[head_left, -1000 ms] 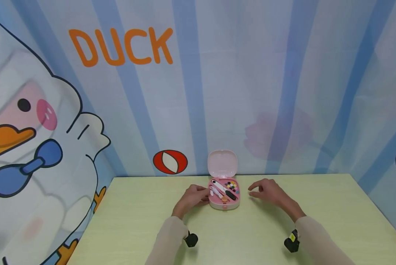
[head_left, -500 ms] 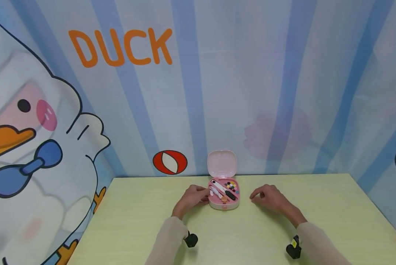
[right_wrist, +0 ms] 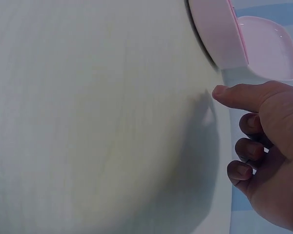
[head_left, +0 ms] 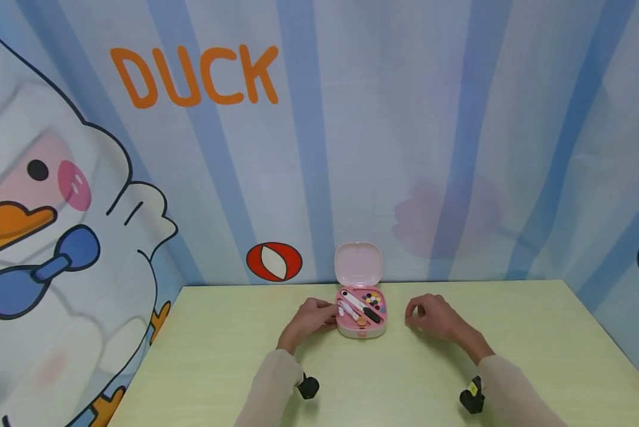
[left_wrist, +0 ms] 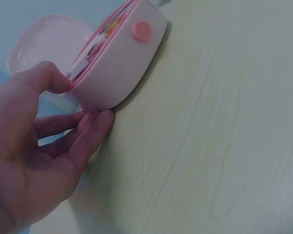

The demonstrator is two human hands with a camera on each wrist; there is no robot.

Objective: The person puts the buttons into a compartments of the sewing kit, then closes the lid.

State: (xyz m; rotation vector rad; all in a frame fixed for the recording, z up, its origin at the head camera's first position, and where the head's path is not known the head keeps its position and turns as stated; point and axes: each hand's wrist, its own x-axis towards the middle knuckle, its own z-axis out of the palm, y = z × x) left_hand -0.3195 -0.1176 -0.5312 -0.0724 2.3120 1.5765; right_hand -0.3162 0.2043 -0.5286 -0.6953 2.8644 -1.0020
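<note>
A small pink and white sewing kit box stands on the table with its pale pink lid raised. Inside lie a white tool with a black end, a few other white pieces and several small coloured round bits. My left hand holds the box's left side. In the left wrist view, the thumb rests on its rim while the fingertips press low on the wall. To the right, my right hand is apart from the box, holding nothing, its fingers loosely curled.
The pale yellow tabletop ends at a blue striped cloth backdrop just behind the box. A printed duck and orange lettering decorate the cloth. Black wrist cameras hang under both sleeves.
The right hand has shifted slightly right, away from the box, and its fingers have drawn in more. My left hand and the box have stayed in place.
</note>
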